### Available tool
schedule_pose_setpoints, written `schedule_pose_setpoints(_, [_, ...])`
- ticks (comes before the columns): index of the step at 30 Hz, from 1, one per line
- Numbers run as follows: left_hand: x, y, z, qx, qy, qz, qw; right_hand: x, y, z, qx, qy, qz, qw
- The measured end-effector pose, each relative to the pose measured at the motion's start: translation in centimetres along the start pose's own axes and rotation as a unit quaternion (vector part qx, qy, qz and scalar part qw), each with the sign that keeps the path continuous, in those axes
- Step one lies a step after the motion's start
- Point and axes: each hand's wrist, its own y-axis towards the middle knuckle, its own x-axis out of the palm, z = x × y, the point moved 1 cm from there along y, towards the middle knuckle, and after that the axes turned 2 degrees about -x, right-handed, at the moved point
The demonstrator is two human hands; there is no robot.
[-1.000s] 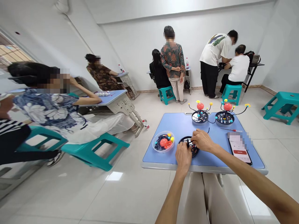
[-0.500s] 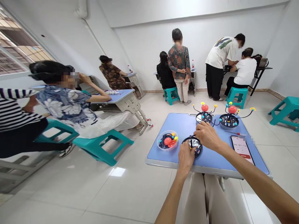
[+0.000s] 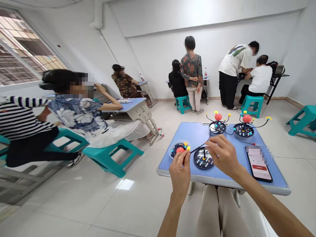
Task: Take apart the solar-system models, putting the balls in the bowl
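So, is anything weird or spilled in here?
One odd thing: a bottle is on the floor by the next desk, while others are up on desks. I can't tell if it's tipped. I see no spills or damage on the blue table; the nearest round base sits flat.

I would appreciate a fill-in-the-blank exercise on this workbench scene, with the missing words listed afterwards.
The two assembled planet models each carry a large ball coloured ____.
On the blue tabletop, the black phone lies toward the ____ side.
The hand nearer the clear round plastic tub is the person's ____ one.
Missing words: red; right; left.
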Motion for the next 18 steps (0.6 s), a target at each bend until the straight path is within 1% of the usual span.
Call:
schedule_pose_setpoints(1, [-0.4, -0.1, 0.1, -0.001, 0.005, 0.011, 1.0, -0.4, -0.5, 0.3, 0.075, 0.037, 0.055, 0.995])
schedule_pose_setpoints(2, [-0.7, -0.3, 0.2, -0.001, 0.009, 0.018, 1.0, -0.5, -0.9, 0.7, 0.153, 0.081, 0.096, 0.98])
schedule_pose_setpoints(3, [-0.9, -0.5, 0.4, 0.001, 0.009, 0.019, 1.0, -0.3, -1.3, 1.1, 0.223, 0.135, 0.115, 0.959])
schedule_pose_setpoints(4, [-1.0, -0.7, 0.6, 0.002, 0.008, 0.016, 1.0, 0.1, -1.5, 1.4, 0.276, 0.199, 0.11, 0.934])
schedule_pose_setpoints(5, [-1.0, -0.9, 0.9, 0.003, 0.006, 0.011, 1.0, 0.7, -1.7, 1.6, 0.312, 0.267, 0.089, 0.907])
schedule_pose_setpoints(7, [-0.9, -1.4, 1.4, 0.008, 0.001, 0.003, 1.0, 2.0, -1.7, 1.6, 0.342, 0.386, 0.049, 0.855])
schedule_pose_setpoints(9, [-0.8, -1.7, 1.8, 0.013, 0.0, -0.001, 1.0, 3.1, -1.6, 1.1, 0.352, 0.446, 0.053, 0.821])
schedule_pose_setpoints(13, [-0.8, -2.2, 2.1, 0.033, 0.03, -0.009, 0.999, 4.0, -1.5, -0.1, 0.384, 0.469, 0.091, 0.79])
schedule_pose_setpoints(16, [-0.5, -2.5, 2.3, 0.079, 0.066, -0.002, 0.995, 4.2, -1.5, -0.5, 0.405, 0.474, 0.112, 0.774])
schedule_pose_setpoints(18, [0.0, -2.7, 2.8, 0.122, 0.081, 0.023, 0.989, 4.5, -1.3, -0.6, 0.415, 0.472, 0.135, 0.766])
